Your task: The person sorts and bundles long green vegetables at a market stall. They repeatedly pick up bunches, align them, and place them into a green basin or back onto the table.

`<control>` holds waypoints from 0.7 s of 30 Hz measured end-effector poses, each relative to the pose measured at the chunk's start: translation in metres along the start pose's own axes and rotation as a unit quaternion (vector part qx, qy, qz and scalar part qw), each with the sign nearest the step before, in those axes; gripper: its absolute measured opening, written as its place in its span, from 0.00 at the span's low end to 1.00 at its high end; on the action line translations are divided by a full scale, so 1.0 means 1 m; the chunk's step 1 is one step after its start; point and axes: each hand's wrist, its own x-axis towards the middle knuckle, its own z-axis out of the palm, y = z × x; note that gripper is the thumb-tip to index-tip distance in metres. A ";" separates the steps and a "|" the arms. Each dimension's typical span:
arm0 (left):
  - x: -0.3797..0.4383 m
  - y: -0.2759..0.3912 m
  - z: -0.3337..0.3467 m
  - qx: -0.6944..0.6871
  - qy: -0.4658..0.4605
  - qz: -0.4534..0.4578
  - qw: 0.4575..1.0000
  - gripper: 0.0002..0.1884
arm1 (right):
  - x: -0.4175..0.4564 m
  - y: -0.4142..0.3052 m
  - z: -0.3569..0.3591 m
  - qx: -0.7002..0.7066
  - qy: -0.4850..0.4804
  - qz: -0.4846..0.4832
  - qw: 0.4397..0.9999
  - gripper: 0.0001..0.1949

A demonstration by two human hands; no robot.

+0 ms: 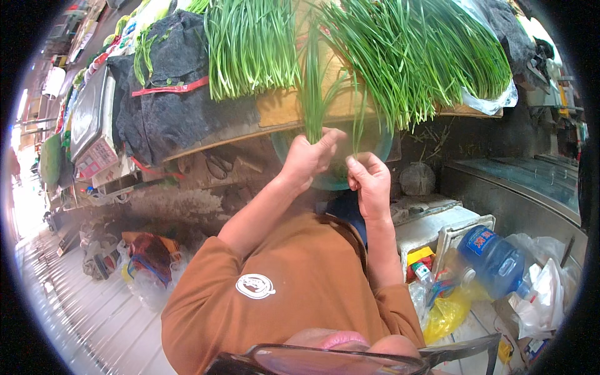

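Observation:
My left hand (309, 157) is closed around the lower ends of a small bunch of green chives (313, 101), whose leaves point away over the table edge. To its right, my right hand (369, 176) pinches a few thin stalks (358, 124) between thumb and fingers. Below both hands is a round greenish basin (335, 182), partly hidden by them. A thick row of chives (253, 51) lies on the wooden board (279, 110) at the left, and a larger pile (398, 61) spreads over the right, partly on clear plastic.
A dark cloth (164, 108) with a red strip (171, 88) covers the table's left part, beside a weighing scale (89, 112). At the lower right are a white foam box (431, 225), a large blue water bottle (492, 260) and plastic bags (447, 311). Bagged items (150, 262) stand at the left.

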 end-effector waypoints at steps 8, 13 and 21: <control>-0.002 -0.003 0.004 -0.004 -0.016 0.012 1.000 0.09 | -0.002 0.013 -0.001 -0.223 -0.032 -0.045 0.973 0.08; -0.013 0.010 -0.010 -0.127 -0.145 0.118 0.974 0.04 | 0.006 0.018 -0.022 -0.475 0.032 -0.093 0.874 0.18; -0.008 0.002 -0.020 -0.142 -0.155 -0.021 0.977 0.13 | 0.035 0.002 -0.012 -0.020 0.097 -0.080 0.992 0.14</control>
